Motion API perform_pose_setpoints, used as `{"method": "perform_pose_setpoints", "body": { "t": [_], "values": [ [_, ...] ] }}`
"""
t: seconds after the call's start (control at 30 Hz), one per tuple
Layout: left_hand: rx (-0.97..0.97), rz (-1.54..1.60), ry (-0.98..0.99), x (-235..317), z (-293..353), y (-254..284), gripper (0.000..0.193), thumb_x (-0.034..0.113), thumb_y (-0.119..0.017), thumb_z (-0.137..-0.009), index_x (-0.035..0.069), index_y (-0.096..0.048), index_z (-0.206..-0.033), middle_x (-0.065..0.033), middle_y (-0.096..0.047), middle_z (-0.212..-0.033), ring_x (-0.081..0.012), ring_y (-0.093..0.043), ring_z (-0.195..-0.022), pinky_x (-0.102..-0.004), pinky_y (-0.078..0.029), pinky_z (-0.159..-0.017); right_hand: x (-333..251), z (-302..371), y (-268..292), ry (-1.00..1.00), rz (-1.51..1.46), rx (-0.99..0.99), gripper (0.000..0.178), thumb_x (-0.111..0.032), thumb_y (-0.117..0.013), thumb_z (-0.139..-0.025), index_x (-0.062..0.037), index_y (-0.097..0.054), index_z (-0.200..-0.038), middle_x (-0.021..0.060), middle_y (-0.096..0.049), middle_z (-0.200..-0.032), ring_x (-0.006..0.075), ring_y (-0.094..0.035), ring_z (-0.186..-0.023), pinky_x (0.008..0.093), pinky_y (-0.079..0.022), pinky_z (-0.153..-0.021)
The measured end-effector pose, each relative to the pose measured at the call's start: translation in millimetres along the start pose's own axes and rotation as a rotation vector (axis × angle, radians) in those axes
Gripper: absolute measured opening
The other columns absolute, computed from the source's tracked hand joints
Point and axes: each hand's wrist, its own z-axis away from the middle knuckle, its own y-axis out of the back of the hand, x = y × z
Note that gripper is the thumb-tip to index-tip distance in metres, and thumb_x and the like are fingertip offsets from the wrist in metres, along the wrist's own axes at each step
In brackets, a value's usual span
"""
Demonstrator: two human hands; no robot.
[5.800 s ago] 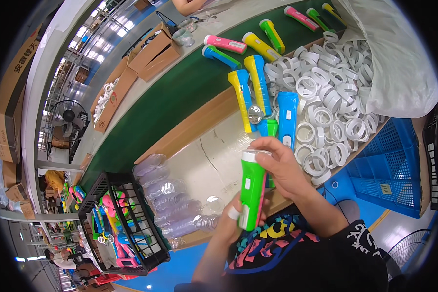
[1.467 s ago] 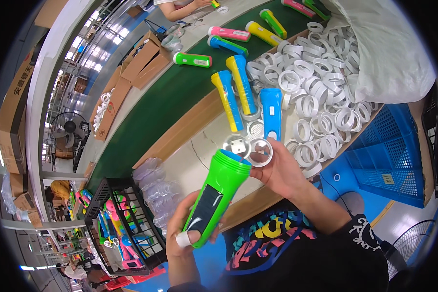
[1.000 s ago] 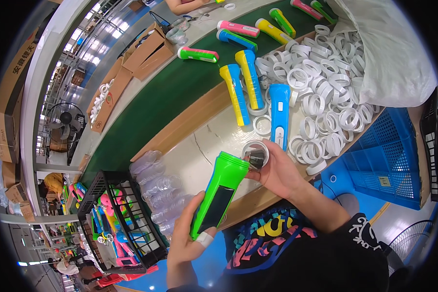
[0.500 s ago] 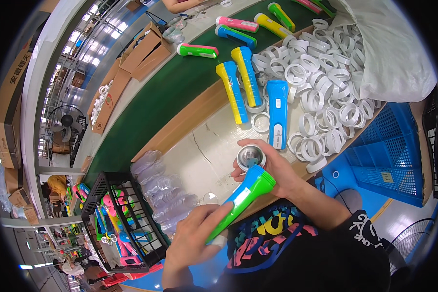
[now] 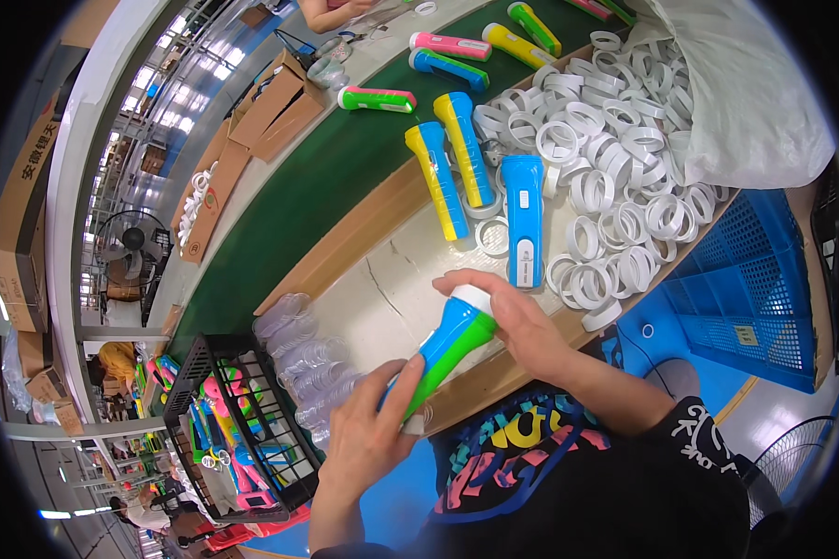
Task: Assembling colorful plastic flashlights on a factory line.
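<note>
My left hand is wrapped round the handle of a blue and green flashlight, which slants up toward the right. At its wide end sits a white ring, held between the curved fingers and thumb of my right hand. The ring meets the flashlight's head; the reflector cup is hidden from here. Just beyond my right hand lies a blue flashlight, with two yellow and blue flashlights to its left.
A heap of white rings fills the cardboard tray's right side, beside a plastic bag. Stacked clear lenses lie at its left. A black crate holds flashlights. More lie on the green belt. Another person's hand shows beyond.
My right hand has brought the white ring and silver reflector cup onto the flashlight's wide end. The flashlight, in my left hand, has shifted slightly up and left.
</note>
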Motion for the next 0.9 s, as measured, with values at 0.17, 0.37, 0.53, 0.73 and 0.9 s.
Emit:
{"method": "perform_pose_setpoints", "body": {
  "t": [0.17, 0.37, 0.53, 0.73, 0.9],
  "values": [
    [-0.318, 1.753, 0.384, -26, 31, -24, 0.068, 0.006, -0.072, -0.07, -0.001, -0.043, -0.131, -0.0129, -0.061, -0.11, -0.0179, -0.062, -0.086, -0.0299, -0.049, -0.073, -38, 11, -18, 0.71, 0.561, -0.308, 0.046, -0.024, -0.035, -0.095, 0.0073, -0.042, -0.127, 0.0258, -0.039, -0.134, 0.039, -0.037, -0.126, 0.042, -0.029, -0.104],
    [0.09, 0.008, -0.027, -17, -16, -26, 0.061, 0.002, -0.07, -0.069, 0.004, -0.049, -0.126, -0.0151, -0.062, -0.102, -0.0287, -0.061, -0.076, -0.0337, -0.05, -0.063, 4, -11, 4, -0.063, 0.363, 0.136, 0.045, -0.03, -0.034, -0.099, 0.0007, -0.041, -0.13, 0.0144, -0.051, -0.122, 0.0215, -0.047, -0.113, 0.0313, -0.034, -0.098],
    [0.052, 0.678, 0.193, -27, 4, -27, 0.062, 0.006, -0.07, -0.072, 0.004, -0.047, -0.129, -0.0119, -0.064, -0.098, -0.0158, -0.061, -0.072, -0.0259, -0.048, -0.062, -24, -15, 7, -0.199, 0.242, -0.036, 0.044, -0.031, -0.039, -0.097, -0.0009, -0.044, -0.128, 0.0142, -0.05, -0.122, 0.0215, -0.046, -0.115, 0.0308, -0.034, -0.097],
    [0.071, 0.257, -0.004, -11, -18, -19, 0.063, 0.004, -0.068, -0.069, 0.006, -0.048, -0.128, -0.015, -0.061, -0.1, -0.0269, -0.063, -0.073, -0.0343, -0.051, -0.06, -10, -33, 10, -0.061, 0.324, 0.041, 0.036, -0.029, -0.037, -0.092, -0.0012, -0.06, -0.09, 0.011, -0.06, -0.088, 0.0219, -0.056, -0.087, 0.0317, -0.042, -0.084],
    [0.121, 0.007, -0.123, -36, -16, -41, 0.068, 0.0, -0.067, -0.062, 0.007, -0.049, -0.127, -0.013, -0.059, -0.105, -0.0272, -0.061, -0.075, -0.0361, -0.05, -0.062, -9, -39, 8, -0.278, 0.112, 0.13, 0.03, -0.025, -0.039, -0.093, -0.0019, -0.059, -0.093, 0.0083, -0.06, -0.092, 0.0165, -0.056, -0.091, 0.0293, -0.043, -0.085]
  ]
}}
